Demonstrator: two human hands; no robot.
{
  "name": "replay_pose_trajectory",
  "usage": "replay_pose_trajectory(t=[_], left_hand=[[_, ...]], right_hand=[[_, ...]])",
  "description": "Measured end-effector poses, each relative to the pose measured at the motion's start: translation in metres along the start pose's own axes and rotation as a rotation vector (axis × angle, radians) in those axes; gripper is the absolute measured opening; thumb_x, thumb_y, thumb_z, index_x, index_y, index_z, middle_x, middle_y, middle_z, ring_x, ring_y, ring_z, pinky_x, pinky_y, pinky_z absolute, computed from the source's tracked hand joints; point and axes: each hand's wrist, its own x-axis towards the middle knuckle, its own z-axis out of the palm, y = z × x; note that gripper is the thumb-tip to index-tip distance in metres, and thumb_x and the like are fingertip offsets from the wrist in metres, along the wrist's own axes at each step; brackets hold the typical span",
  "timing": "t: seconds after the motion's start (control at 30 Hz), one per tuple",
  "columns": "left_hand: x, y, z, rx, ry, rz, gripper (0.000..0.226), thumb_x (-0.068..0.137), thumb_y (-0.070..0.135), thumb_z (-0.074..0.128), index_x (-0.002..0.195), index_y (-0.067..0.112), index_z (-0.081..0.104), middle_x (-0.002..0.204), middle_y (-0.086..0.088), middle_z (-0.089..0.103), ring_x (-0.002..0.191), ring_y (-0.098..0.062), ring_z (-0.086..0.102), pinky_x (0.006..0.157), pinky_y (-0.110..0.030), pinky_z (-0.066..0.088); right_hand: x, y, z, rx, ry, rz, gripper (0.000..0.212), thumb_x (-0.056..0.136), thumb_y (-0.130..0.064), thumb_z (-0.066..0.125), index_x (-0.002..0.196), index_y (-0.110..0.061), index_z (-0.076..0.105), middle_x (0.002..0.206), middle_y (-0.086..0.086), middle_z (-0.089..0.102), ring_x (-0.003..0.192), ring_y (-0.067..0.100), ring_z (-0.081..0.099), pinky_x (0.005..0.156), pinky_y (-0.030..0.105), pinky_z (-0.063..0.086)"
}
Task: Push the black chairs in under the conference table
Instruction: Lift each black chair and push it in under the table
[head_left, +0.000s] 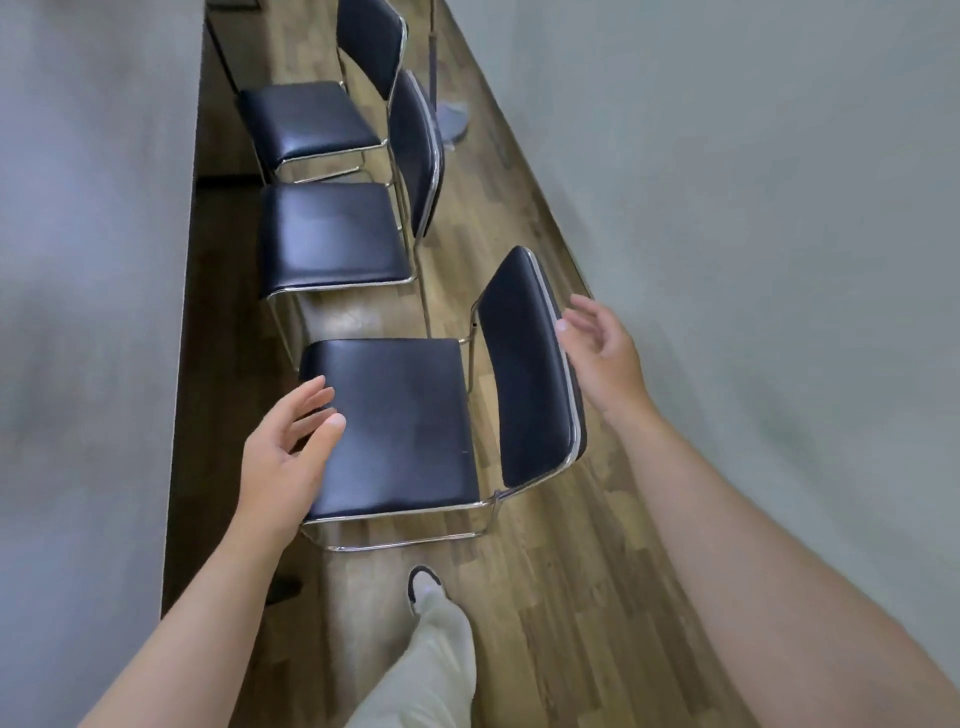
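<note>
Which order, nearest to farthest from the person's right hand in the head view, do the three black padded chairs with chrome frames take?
From the right hand:
1. Nearest black padded chrome-framed chair, its backrest beside the hand.
2. Middle chair, further along the table edge.
3. Far chair, at the row's end.

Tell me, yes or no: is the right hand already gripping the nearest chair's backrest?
No: the right hand hangs open beside the nearest chair's backrest, fingers spread and not closed around it.
</note>
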Motion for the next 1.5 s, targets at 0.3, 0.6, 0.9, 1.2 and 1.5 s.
replay_pose_trajectory(t=[0.3,0.6,0.9,1.2,1.5], left_hand=[[0.077,-0.017,0.094,-0.147,0.04,-0.251,0.035,0.096,0.02,0.067,0.127,0.037,0.062,0.126,0.01,0.068,0.118,-0.01,0.064,0.106,-0.049,0.051],[0.1,-0.036,0.178,-0.19,0.243,-0.443,0.04,0.079,0.044,0.07,0.119,0.044,0.065,0.123,0.012,0.07,0.119,-0.012,0.064,0.102,-0.045,0.054],[0.093,-0.038,0.253,-0.239,0.603,-0.604,0.04,0.089,0.025,0.075,0.124,0.04,0.062,0.132,0.004,0.067,0.12,-0.014,0.063,0.107,-0.04,0.048],[0.037,-0.05,0.314,-0.53,0.677,-1.138,0.091,0.082,0.023,0.082,0.156,0.04,0.031,0.149,0.012,0.041,0.142,-0.024,0.042,0.109,-0.048,0.039],[0.003,-0.042,0.352,-1.503,0.848,-1.235,0.018,0.095,0.011,0.061,0.111,0.003,0.062,0.092,-0.019,0.075,0.093,-0.041,0.069,0.077,-0.061,0.057]], right_hand=[[0.154,0.011,-0.005,-0.341,-0.186,0.034,0.071,0.093,-0.051,0.067,0.156,-0.033,0.038,0.163,-0.004,0.041,0.149,0.018,0.04,0.116,0.038,0.037],[0.294,0.044,0.024,-0.525,-0.432,0.013,0.086,0.09,-0.055,0.07,0.162,-0.033,0.027,0.169,-0.001,0.029,0.153,0.023,0.033,0.118,0.045,0.034],[0.381,0.076,0.072,-0.463,-0.642,0.234,0.101,0.078,-0.054,0.082,0.161,-0.037,0.027,0.161,0.002,0.041,0.14,0.031,0.049,0.111,0.05,0.047],[0.402,0.091,0.077,-0.212,-0.723,0.696,0.046,0.085,-0.025,0.082,0.127,-0.02,0.065,0.131,0.011,0.071,0.1,0.027,0.07,0.079,0.04,0.06],[0.394,0.082,0.069,-0.248,-0.827,0.887,0.021,0.093,-0.022,0.072,0.112,-0.015,0.066,0.094,0.011,0.081,0.091,0.033,0.076,0.06,0.049,0.065]])
